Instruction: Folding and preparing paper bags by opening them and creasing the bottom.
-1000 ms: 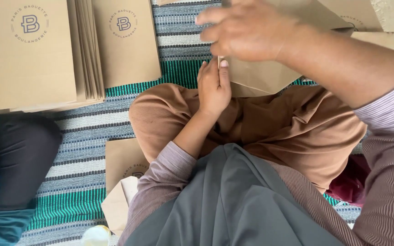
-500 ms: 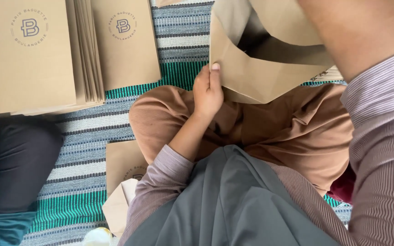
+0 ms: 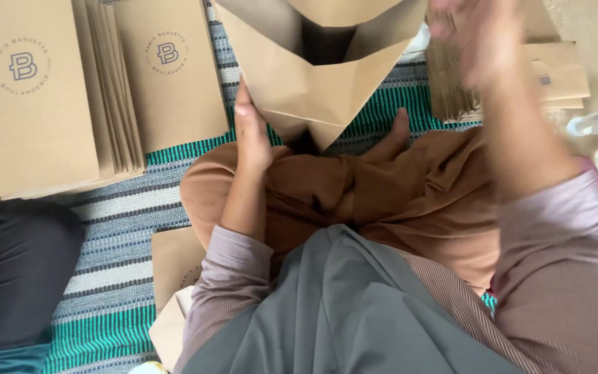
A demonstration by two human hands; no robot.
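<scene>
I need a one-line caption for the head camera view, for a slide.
Seated cross-legged on a striped mat, a person's left hand steadies an opened brown paper bag beside stacks of flat bags.

A floor workplace, likely in a home. A striped mat (image 3: pixel 126 228) covers the floor. On the mat lie stacks of brown paper bags (image 3: pixel 50 97).

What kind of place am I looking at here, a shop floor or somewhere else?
Probably an informal floor workspace for hand-making paper bags, not a factory line. The person sits cross-legged on a teal and grey striped woven mat, stacks of flat brown paper bags lie alongside, and the left hand steadies an open brown paper bag.
</scene>
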